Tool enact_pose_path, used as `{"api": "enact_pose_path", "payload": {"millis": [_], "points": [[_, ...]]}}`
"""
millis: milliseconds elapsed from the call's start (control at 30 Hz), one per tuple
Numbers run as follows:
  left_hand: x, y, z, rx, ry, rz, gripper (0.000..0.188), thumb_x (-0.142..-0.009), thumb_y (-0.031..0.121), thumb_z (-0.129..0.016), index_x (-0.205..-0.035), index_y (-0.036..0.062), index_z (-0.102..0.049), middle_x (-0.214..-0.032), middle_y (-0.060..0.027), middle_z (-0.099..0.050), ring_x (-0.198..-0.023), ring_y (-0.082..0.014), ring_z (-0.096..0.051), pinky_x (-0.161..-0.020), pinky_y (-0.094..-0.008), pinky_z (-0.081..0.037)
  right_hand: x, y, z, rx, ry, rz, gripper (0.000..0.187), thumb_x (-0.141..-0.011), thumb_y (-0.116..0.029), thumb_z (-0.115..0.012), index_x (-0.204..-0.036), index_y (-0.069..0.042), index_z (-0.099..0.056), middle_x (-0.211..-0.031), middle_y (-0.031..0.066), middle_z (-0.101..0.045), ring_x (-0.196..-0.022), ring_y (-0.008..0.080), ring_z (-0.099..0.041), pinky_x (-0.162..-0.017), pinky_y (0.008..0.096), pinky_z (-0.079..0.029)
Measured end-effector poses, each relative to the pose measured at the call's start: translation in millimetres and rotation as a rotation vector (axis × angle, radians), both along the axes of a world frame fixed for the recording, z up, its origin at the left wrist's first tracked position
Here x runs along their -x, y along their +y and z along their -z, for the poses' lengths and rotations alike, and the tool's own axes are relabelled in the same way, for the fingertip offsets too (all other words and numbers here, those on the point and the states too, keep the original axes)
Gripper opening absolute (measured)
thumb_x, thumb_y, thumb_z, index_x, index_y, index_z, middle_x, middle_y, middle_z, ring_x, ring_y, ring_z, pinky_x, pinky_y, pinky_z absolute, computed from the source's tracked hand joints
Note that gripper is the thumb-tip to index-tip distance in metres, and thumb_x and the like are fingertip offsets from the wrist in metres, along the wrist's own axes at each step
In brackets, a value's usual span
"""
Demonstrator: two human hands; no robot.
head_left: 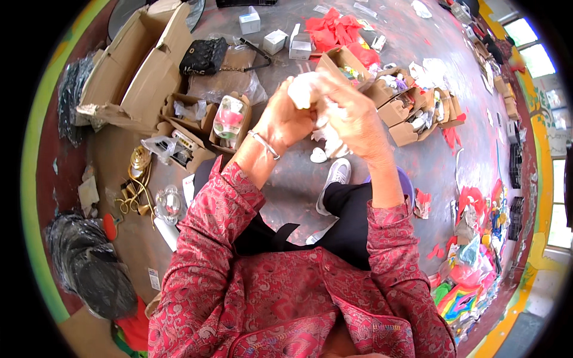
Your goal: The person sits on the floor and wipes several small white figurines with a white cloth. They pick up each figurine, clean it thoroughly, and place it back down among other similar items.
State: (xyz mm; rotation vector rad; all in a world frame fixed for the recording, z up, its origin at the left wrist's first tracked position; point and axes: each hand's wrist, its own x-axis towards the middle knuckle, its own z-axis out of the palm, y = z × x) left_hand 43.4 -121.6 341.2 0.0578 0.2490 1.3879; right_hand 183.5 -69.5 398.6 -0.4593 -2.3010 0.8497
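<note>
Both my hands are raised in front of me, close together. My left hand (283,119) has its fingers closed around a white, rounded bundle (302,90) whose kind I cannot make out. My right hand (356,119), somewhat smeared by motion, curls over the bundle's right side. From beneath it hangs white crumpled material (330,138), thin like tissue or soft wrapping. Just below shows a small white heart-shaped piece (319,155); whether it lies on the floor or hangs from the material, I cannot tell.
Small cardboard boxes of mixed goods (396,113) stand at the right, with red paper (334,31) behind. At the left are a large open carton (134,68), a black quilted bag (203,56) and a box with a pink-and-green item (230,121). A purple basin (408,184) sits beside my leg.
</note>
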Motion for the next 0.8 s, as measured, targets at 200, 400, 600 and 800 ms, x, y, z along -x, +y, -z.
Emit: {"api": "enact_pose_path", "payload": {"millis": [200, 400, 600, 800], "points": [[-1, 2, -11, -0.135, 0.015, 0.031, 0.042, -0.087, 0.04, -0.042, -0.114, 0.011, -0.055, -0.105, -0.0071, -0.058, -0.093, -0.0194, -0.054, -0.089, -0.0475, -0.038, -22, 25, -9, 0.422, 0.253, 0.22, 0.039, -0.076, -0.005, -0.06, -0.114, 0.002, -0.055, -0.111, 0.012, -0.059, -0.095, 0.0132, -0.057, -0.08, 0.027, -0.047], [-22, 7, -9, -0.149, 0.105, -0.035, 0.044, -0.094, 0.039, -0.033, -0.121, 0.0068, -0.046, -0.118, -0.0063, -0.053, -0.111, -0.0218, -0.049, -0.095, -0.0464, -0.036, -16, 18, -1, 0.853, 0.182, 0.005, 0.04, -0.072, -0.02, -0.072, -0.102, 0.004, -0.058, -0.089, 0.0037, -0.059, -0.079, 0.009, -0.054, -0.068, 0.0233, -0.045], [-18, 4, -19, 0.003, 0.5, -0.039, 0.05, -0.095, 0.044, -0.028, -0.121, 0.0048, -0.046, -0.114, -0.0103, -0.055, -0.101, -0.0246, -0.056, -0.084, -0.0444, -0.046, -28, 25, -10, 0.657, 0.112, 0.091, 0.038, -0.071, -0.019, -0.071, -0.098, 0.005, -0.059, -0.084, 0.0039, -0.059, -0.077, 0.0098, -0.055, -0.071, 0.0254, -0.044], [-15, -1, -22, -0.108, 0.343, 0.044, 0.061, -0.087, 0.059, -0.034, -0.119, 0.0087, -0.047, -0.108, -0.0048, -0.058, -0.093, -0.0175, -0.058, -0.071, -0.0327, -0.05, -31, 28, -3, 0.483, 0.096, 0.013, 0.046, -0.07, -0.016, -0.072, -0.109, 0.001, -0.058, -0.088, 0.0055, -0.061, -0.082, 0.0097, -0.055, -0.075, 0.0254, -0.044]]}}
